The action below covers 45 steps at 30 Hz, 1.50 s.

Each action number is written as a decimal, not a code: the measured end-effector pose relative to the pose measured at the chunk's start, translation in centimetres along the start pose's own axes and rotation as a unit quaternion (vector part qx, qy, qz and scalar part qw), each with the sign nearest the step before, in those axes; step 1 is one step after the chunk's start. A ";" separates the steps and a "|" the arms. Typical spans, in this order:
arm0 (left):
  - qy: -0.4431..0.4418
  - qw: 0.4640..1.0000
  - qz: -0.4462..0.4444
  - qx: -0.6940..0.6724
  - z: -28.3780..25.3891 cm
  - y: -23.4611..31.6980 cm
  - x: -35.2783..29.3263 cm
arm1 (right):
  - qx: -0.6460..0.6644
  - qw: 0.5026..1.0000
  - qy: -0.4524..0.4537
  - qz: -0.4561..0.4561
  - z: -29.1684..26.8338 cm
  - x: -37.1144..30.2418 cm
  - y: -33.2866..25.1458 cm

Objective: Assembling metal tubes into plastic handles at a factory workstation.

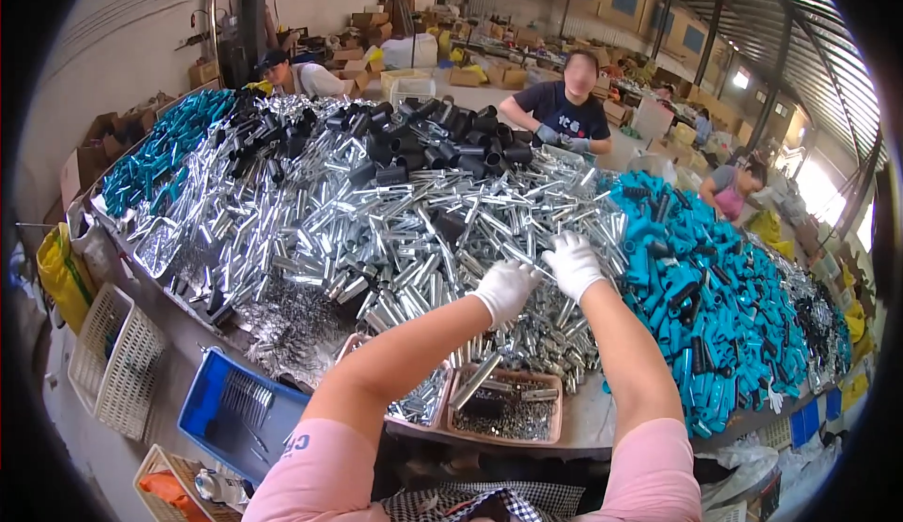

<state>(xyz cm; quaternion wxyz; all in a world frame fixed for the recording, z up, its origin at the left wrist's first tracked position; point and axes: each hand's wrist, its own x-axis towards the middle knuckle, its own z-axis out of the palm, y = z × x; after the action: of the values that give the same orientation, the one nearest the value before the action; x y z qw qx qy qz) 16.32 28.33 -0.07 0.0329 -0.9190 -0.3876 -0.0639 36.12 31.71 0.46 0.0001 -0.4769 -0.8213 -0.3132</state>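
Observation:
Both my hands wear white gloves and reach into a big heap of shiny metal tubes (404, 230) on the table. My left hand (508, 292) lies palm down on the heap with its fingers curled in; whatever they hold is hidden beneath them. Just to its right and slightly farther off, my right hand (574, 265) rests on the tubes, its fingers stretched forward and apart. Smaller metal pieces (555, 334) lie below the hands. At the table's near edge, a pink tray (562, 400) holds small dark and silvery parts, with a few tubes across it.
Teal plastic parts (696, 306) are piled at right, more (165, 150) at far left. Black cylindrical pieces (423, 141) top the heap. A blue bin (202, 400) and a cream basket (118, 362) stand at lower left. A gloved co-worker (569, 108) is across the table; other people are farther off.

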 end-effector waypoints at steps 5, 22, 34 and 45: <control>-0.027 0.998 0.036 0.052 -0.4 -0.4 2.1 | -0.036 0.998 0.004 -0.057 -0.2 0.3 1.8; 0.196 0.691 -0.212 -0.662 -2.7 7.3 -19.8 | 0.587 0.791 0.098 0.143 -15.5 -21.6 -16.9; 0.026 0.815 -0.085 -0.572 0.0 13.3 -29.5 | 0.714 0.673 0.079 0.179 -15.5 -24.0 -28.5; 0.166 0.964 -0.152 -0.141 -0.8 5.0 -24.9 | 0.873 0.014 0.128 0.471 -16.1 -24.7 -18.2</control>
<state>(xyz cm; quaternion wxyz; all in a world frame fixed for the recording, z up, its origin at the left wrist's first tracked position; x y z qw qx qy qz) 2.62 7.12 -2.91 -0.0428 -0.8213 -0.4987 -0.2738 30.53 -2.28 -3.29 0.6692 -0.3533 -0.0606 0.6510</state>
